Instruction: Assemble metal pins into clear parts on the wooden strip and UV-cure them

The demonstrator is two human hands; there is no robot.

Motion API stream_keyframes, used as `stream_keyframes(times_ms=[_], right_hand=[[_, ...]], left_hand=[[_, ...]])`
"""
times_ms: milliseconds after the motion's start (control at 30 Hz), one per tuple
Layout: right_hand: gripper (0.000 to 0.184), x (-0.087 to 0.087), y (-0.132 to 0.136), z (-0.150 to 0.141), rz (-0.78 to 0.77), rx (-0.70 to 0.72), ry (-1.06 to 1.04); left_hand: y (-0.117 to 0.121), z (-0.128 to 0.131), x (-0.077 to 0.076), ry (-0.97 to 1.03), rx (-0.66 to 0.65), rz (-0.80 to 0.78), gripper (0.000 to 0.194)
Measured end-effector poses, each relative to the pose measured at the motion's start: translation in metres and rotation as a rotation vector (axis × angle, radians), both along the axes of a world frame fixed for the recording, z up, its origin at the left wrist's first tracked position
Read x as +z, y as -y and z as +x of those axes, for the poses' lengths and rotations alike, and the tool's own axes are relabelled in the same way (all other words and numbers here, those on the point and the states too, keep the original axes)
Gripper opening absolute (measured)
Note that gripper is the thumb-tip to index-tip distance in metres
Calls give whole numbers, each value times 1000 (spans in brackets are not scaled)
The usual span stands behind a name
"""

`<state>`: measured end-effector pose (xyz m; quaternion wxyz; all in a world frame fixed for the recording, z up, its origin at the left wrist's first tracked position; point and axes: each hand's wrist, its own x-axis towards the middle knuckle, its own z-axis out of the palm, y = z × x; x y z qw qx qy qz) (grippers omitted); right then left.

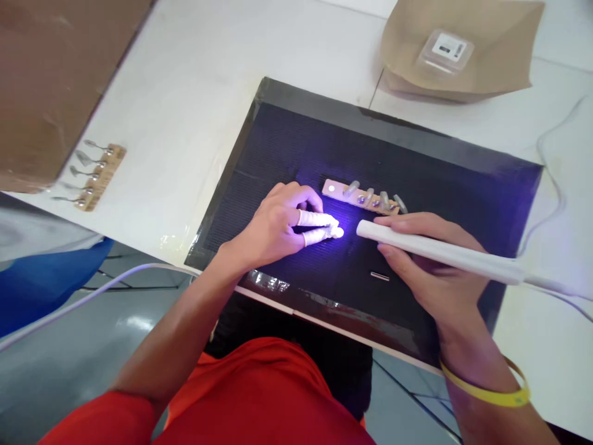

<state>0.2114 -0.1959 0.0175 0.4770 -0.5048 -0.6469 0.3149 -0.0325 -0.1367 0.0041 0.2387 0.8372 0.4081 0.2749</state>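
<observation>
My right hand is wrapped round a white, wand-shaped lamp with a cable at its rear end. Violet-white light falls from its tip onto the fingertips of my left hand. White finger cots cover two of those fingers, which are pinched together; glare hides what lies between them. Just beyond both hands a small strip carries several translucent, curved pieces on round metal studs. A short metal pin lies on the black mat between my hands, nearer to me.
A second strip with several stemmed pieces lies at the left, beside a brown board. At the back right a brown paper tray holds a clear plastic box. A thin cable loops along the right of the white table.
</observation>
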Motion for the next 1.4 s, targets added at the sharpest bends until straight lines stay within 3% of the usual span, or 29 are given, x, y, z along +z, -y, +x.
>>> stream_keyframes(times_ms=[567,733,1033,1400], right_hand=[[29,-4,-3,-2,14,32,105],[33,-5,-2,-4,48,30,77],[39,-9,4,-18,250,-56,87],[39,-9,12,-23,217,90,109]], left_hand=[[0,0,-11,-39,-49,137,26],[-1,0,-8,-24,-58,182,14],[2,3,-5,22,52,135,11],[3,3,-5,90,126,99,10]])
